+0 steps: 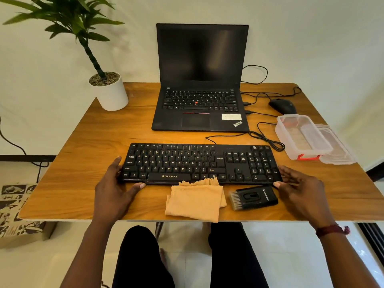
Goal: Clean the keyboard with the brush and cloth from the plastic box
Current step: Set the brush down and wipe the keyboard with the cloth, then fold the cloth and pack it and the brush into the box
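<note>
Left grip (116,183) and right grip (299,188) hold keyboard (187,161) ends; cloth (195,201), brush (254,197) between.

The keyboard (201,163) is lying on the table (83,163), the laptop (199,100) standing behind it. Before it the cloth (195,200) is lying left of the brush (254,197), touching the keyboard's edge. The box (301,138) is sitting right, the mouse (282,106) behind it.
</note>
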